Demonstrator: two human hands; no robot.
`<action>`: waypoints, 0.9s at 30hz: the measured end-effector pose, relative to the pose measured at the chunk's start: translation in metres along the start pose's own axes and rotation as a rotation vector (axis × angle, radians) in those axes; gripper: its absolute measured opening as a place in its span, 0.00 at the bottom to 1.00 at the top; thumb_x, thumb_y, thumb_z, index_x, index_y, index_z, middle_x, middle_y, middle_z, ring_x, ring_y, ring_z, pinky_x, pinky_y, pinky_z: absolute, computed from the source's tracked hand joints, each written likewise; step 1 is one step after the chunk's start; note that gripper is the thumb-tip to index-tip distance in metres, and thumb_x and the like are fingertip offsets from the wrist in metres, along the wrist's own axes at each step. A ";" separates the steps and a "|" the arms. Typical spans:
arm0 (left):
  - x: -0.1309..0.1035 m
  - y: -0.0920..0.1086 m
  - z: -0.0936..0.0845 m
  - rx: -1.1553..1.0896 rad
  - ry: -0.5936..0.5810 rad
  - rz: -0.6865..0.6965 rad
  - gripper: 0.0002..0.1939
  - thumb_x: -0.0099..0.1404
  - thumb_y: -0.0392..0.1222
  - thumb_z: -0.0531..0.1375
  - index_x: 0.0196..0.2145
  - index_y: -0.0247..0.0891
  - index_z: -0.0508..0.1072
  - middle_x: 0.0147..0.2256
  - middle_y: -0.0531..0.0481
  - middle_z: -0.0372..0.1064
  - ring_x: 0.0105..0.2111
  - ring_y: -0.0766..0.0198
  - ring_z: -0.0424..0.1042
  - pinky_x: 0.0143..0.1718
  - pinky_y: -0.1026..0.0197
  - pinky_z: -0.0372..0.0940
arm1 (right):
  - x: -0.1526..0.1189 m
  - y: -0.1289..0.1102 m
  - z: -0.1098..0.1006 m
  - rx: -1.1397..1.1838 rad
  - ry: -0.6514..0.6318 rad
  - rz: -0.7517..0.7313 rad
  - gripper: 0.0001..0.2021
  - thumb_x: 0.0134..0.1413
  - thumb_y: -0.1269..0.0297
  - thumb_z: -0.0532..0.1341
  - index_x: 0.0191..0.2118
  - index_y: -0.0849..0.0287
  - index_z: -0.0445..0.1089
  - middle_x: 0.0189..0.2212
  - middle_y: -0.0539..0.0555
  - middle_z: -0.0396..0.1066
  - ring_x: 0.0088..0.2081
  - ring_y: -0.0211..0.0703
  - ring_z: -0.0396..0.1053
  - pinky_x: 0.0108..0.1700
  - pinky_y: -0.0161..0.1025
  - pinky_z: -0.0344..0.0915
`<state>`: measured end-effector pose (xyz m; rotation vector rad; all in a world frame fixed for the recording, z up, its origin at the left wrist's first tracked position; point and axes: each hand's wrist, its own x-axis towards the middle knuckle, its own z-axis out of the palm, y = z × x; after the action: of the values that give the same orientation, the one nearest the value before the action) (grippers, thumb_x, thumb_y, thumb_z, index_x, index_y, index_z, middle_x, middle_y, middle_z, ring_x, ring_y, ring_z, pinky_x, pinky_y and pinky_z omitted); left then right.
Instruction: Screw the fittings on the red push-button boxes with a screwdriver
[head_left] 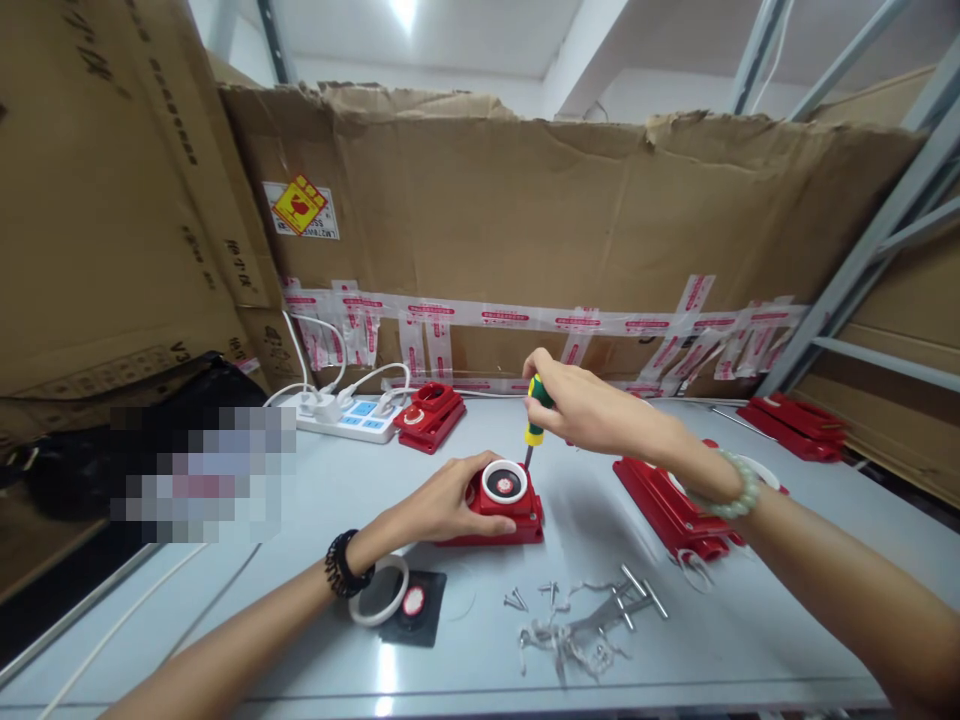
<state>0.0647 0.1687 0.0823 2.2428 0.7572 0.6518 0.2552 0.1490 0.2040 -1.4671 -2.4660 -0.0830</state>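
A red housing [529, 530] with a white ring [504, 482] around a black disc on top sits on the table in front of me. My left hand [461, 500] is closed around its left side, the thumb lying along the front. In my right hand [574, 400] is a screwdriver [534, 436] with a green and yellow handle. It stands nearly upright, its tip at the back right corner of the housing; the screw there is too small to make out. Below my left wrist lie a loose white ring [401, 590] and a black square sheet [431, 612] with a red-and-white label.
Several screws [516, 598], metal pins [637, 592] and white cords [574, 645] lie in front. More red housings stand at the right [667, 505], far right [795, 428] and back left [429, 415]. A power strip [345, 420] with plugs sits by a cardboard wall [525, 220].
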 end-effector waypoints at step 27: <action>0.000 0.003 -0.001 -0.014 -0.005 -0.005 0.25 0.52 0.50 0.66 0.45 0.37 0.67 0.39 0.48 0.71 0.37 0.57 0.70 0.38 0.59 0.64 | 0.000 0.002 0.007 -0.053 0.129 0.105 0.12 0.55 0.54 0.52 0.37 0.58 0.57 0.23 0.52 0.66 0.23 0.41 0.60 0.24 0.37 0.48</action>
<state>0.0652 0.1674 0.0853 2.2285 0.7531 0.6475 0.2551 0.1513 0.1970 -1.5585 -2.2977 -0.2173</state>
